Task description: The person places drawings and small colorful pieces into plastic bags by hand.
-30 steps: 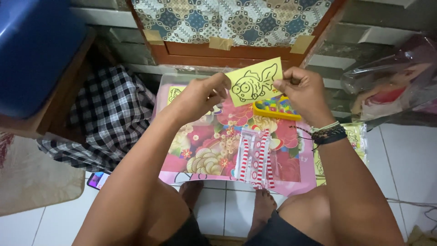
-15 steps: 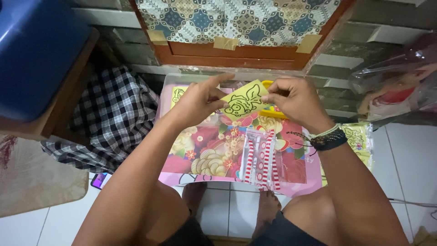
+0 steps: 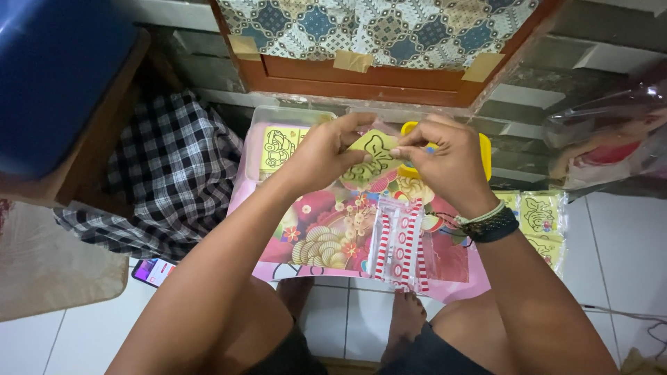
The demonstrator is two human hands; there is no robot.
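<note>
Card first: small yellow paper card with a black line drawing (image 3: 373,156), held up over the far end of the pink tray with the bright flower-and-cartoon print (image 3: 333,229). Both hands are pinched on it, left hand (image 3: 325,149) gripping its left edge, right hand (image 3: 445,161) on the right edge with fingertips meeting at the top, so the two hands nearly touch. Right wrist has a dark braided bracelet (image 3: 492,223).

Just behind the right hand there's a yellow plastic palette-like thing (image 3: 484,154), mostly hidden. On the tray lies a clear packet with red-and-white striped sticks (image 3: 401,243). Another yellow line-drawing card (image 3: 276,148) sits in a clear plastic box (image 3: 258,121) left of the hands, and more yellow cards in a clear sleeve (image 3: 542,219) are on the floor to the right. Black-and-white checked cloth (image 3: 160,173) off to the left, phone (image 3: 151,271) poking out under it.
</note>
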